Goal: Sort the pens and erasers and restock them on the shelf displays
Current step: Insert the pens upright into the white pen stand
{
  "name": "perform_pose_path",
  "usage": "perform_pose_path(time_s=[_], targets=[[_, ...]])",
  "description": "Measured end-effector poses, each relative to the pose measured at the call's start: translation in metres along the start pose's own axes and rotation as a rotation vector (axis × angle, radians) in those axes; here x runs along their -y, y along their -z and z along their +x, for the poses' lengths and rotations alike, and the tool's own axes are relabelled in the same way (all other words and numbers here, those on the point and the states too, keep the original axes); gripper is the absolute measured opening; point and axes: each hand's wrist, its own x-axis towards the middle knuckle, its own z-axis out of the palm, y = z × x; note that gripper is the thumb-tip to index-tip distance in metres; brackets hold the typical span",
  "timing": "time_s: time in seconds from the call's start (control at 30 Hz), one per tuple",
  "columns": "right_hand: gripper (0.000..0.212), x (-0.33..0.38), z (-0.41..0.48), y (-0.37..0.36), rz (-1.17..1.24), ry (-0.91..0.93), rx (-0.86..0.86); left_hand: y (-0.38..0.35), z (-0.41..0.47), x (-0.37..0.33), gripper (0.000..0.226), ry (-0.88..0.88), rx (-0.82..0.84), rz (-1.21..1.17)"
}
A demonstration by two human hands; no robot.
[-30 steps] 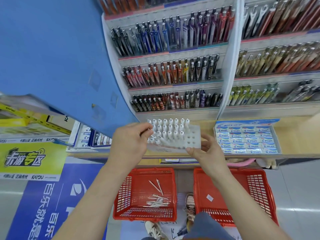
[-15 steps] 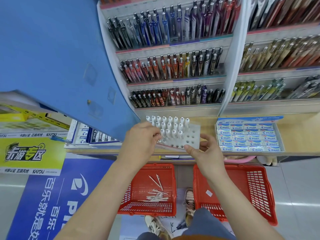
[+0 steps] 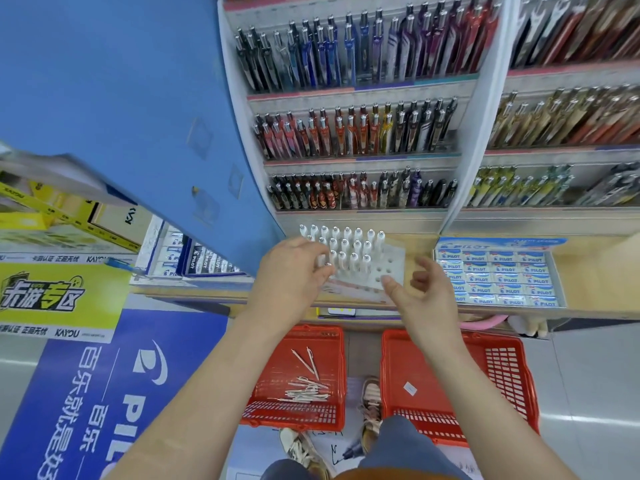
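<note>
Rising behind the white pen stand [image 3: 389, 268] are tiered shelf displays [image 3: 360, 157] packed with clipped pens, and a big blue panel [image 3: 121, 98] fills the view to the stand's left. Below the stand, two red baskets sit on the floor. The left basket [image 3: 298, 419] holds loose white pens [image 3: 304, 393], and the right basket [image 3: 502, 375] holds a small white tag [image 3: 409, 388]. Just right of the stand lies a box of Pilot erasers [image 3: 498, 275] on the same wooden shelf ledge [image 3: 595, 271]. The stand sits at that ledge's front, its back and left holes filled with upright white pens [image 3: 349, 244]. The left hand [image 3: 291, 271] has its fingers curled round the stand's left end. The right hand [image 3: 427, 296] hovers at the stand's right front corner, fingers loosely spread, holding nothing.
</note>
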Motion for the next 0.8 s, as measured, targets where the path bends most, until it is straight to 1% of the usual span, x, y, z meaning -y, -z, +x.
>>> perform_pose_path(time_s=[0.03,0.1,0.17,0.23,0.3,0.37,0.43,0.53,0.6,0.7,0.8], targets=[[0.055,0.007,-0.002,0.005,-0.032,0.071,-0.031,0.004,-0.004,0.001,0.027,0.001,-0.041,-0.041],[0.039,0.025,-0.009,0.013,-0.021,0.192,-0.043,0.012,-0.017,0.005,0.021,-0.002,-0.144,-0.123],[0.024,0.045,-0.017,0.018,0.001,0.276,0.024,0.021,-0.034,0.012,0.018,0.022,-0.222,-0.214],[0.016,0.060,-0.026,0.015,-0.020,0.340,0.171,0.028,-0.055,0.024,0.016,0.082,-0.255,-0.294],[0.017,0.069,-0.038,0.002,-0.077,0.377,0.372,0.032,-0.078,0.044,0.015,0.171,-0.269,-0.372],[0.015,0.070,-0.049,-0.017,-0.180,0.388,0.553,0.032,-0.101,0.070,0.013,0.285,-0.304,-0.436],[0.013,0.063,-0.061,-0.043,-0.301,0.387,0.684,0.027,-0.126,0.101,0.009,0.403,-0.330,-0.459],[0.011,0.038,-0.078,-0.090,-0.479,0.369,0.828,0.011,-0.166,0.153,0.010,0.563,-0.313,-0.461],[0.013,0.014,-0.089,-0.122,-0.592,0.328,0.883,-0.009,-0.192,0.190,0.013,0.672,-0.273,-0.474],[0.015,-0.035,-0.099,-0.174,-0.717,0.276,0.909,-0.054,-0.229,0.243,0.015,0.797,-0.189,-0.465],[0.015,-0.103,-0.099,-0.228,-0.793,0.189,0.913,-0.116,-0.259,0.294,0.018,0.861,-0.081,-0.440]])
